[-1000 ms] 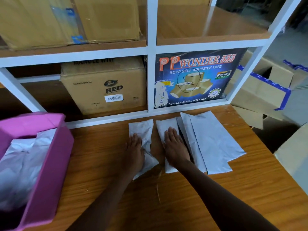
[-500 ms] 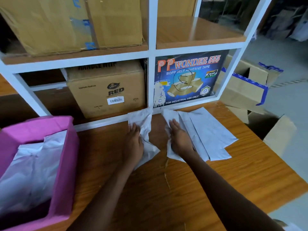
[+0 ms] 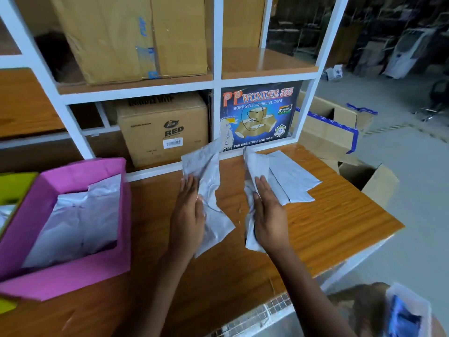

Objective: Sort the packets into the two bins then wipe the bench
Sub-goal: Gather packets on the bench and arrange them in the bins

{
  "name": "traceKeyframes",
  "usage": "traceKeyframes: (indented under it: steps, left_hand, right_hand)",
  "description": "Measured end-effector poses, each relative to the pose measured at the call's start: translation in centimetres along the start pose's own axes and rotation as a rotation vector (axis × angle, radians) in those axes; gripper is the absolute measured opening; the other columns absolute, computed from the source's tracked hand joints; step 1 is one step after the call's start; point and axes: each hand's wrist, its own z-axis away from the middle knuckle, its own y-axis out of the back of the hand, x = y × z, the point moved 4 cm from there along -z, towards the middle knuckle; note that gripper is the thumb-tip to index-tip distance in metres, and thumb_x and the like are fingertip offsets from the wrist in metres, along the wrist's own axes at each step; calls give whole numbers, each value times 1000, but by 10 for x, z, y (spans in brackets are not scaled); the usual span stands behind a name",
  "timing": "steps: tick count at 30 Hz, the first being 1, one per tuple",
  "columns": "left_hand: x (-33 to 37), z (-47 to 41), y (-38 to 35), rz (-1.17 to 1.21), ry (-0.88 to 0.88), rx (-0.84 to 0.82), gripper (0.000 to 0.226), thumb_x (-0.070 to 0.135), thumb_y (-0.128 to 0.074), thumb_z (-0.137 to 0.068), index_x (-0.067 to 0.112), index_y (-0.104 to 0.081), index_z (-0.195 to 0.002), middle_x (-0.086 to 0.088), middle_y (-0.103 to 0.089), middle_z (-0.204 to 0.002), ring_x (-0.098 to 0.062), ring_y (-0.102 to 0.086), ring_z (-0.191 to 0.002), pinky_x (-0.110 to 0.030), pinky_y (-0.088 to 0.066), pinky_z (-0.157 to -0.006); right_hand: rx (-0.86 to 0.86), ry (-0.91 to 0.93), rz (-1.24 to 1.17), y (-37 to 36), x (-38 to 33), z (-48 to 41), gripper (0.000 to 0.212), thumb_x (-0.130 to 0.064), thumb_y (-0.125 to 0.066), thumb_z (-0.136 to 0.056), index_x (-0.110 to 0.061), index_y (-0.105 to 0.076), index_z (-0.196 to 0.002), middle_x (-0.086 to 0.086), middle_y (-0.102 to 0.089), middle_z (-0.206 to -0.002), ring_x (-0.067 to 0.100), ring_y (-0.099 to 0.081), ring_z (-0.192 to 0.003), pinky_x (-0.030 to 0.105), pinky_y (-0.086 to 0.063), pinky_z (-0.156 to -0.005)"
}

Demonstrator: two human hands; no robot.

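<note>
My left hand (image 3: 188, 215) grips a crumpled grey-white packet (image 3: 209, 171), raised off the wooden bench with its far end tilted up. My right hand (image 3: 268, 210) holds a second packet (image 3: 252, 164), also lifted and standing on edge. Two more flat grey packets (image 3: 291, 181) lie on the bench just right of my right hand. A pink bin (image 3: 73, 271) stands at the left with several white packets (image 3: 80, 220) inside. A yellow-green bin (image 3: 14, 186) shows only at the left edge, beyond the pink one.
The wooden bench (image 3: 328, 227) backs onto a white shelf frame (image 3: 217, 81) holding cardboard boxes (image 3: 162, 130) and a blue tape carton (image 3: 257, 115). Open cardboard boxes (image 3: 335, 132) sit on the floor off the bench's right end. A wire mesh edge (image 3: 262, 314) lies below the front.
Both hands went from pressing flat on the packets to gripping them and lifting them off the bench. The camera view has shifted up and right.
</note>
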Motion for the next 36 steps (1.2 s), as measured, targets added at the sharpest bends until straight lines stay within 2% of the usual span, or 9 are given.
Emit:
traceKeyframes:
  steps: [2, 4, 10, 15, 23, 25, 27, 32, 36]
  left_hand:
    - [10, 32, 26, 39, 2, -3, 47, 22, -33, -100, 7, -36, -144, -4, -35, -152, -11, -21, -145, -27, -21, -118]
    - [13, 60, 53, 45, -6, 6, 48, 23, -33, -98, 5, -38, -143, -6, -38, -150, -13, -25, -144, -27, -22, -118]
    - [1, 113, 136, 54, 86, 80, 44, 17, -36, -99, 8, -37, -142, -7, -38, -150, -18, -26, -144, -44, -27, -116]
    - [-22, 125, 217, -111, 103, 142, 46, 14, -39, -97, 1, -41, -141, -8, -38, -149, -20, -28, -143, -40, -29, -115]
    - [-86, 112, 347, -340, 86, 225, 46, 20, -38, -99, 4, -39, -143, -9, -37, -150, -20, -26, -144, -26, -28, -114]
    - [-115, 102, 375, -372, 106, 204, 47, 21, -37, -99, 5, -40, -143, -7, -36, -151, -20, -25, -145, -23, -27, -115]
    - [-146, 88, 398, -395, 129, 161, 47, 21, -37, -98, 4, -42, -141, -8, -37, -151, -22, -25, -144, -32, -31, -114]
    - [-235, 49, 439, -534, 134, 25, 43, 17, -40, -98, 0, -47, -137, -13, -39, -148, -27, -27, -143, -38, -29, -115]
    - [-300, 15, 451, -611, 208, -120, 41, 11, -43, -95, -2, -50, -133, -20, -47, -142, -33, -39, -136, -35, -28, -114]
  right_hand:
    - [-2, 22, -2, 4, -25, 29, 44, -24, -38, -102, -17, -43, -144, -4, -33, -153, 5, -30, -140, 1, -23, -104]
    - [-18, 30, -8, 2, -50, 55, 44, -26, -37, -101, -17, -43, -144, -8, -33, -151, 10, -34, -140, 1, -26, -102]
    - [-84, 90, -75, -27, -118, 103, 45, -22, -39, -101, -11, -42, -144, 3, -42, -150, 18, -40, -138, 4, -29, -103]
    - [-163, 138, -130, -75, -176, 115, 48, -33, -32, -101, -15, -40, -145, 2, -42, -150, 21, -47, -133, 18, -38, -98]
    - [-243, 229, -247, -177, -268, 106, 44, -25, -38, -102, -15, -41, -144, 1, -41, -150, 13, -41, -136, 22, -37, -106]
    - [-257, 253, -263, -208, -288, 99, 44, -26, -37, -103, -14, -41, -145, 3, -43, -149, 13, -41, -137, 27, -38, -109]
    - [-272, 240, -253, -241, -307, 89, 45, -30, -34, -103, -14, -41, -145, 5, -45, -148, 17, -44, -135, 33, -41, -107]
    - [-311, 250, -198, -323, -357, 65, 47, -31, -36, -101, -11, -45, -142, 7, -43, -148, 21, -45, -134, 21, -34, -105]
    - [-351, 208, -121, -388, -386, 49, 47, -25, -38, -97, -5, -49, -138, 18, -47, -144, 33, -47, -131, 39, -43, -103]
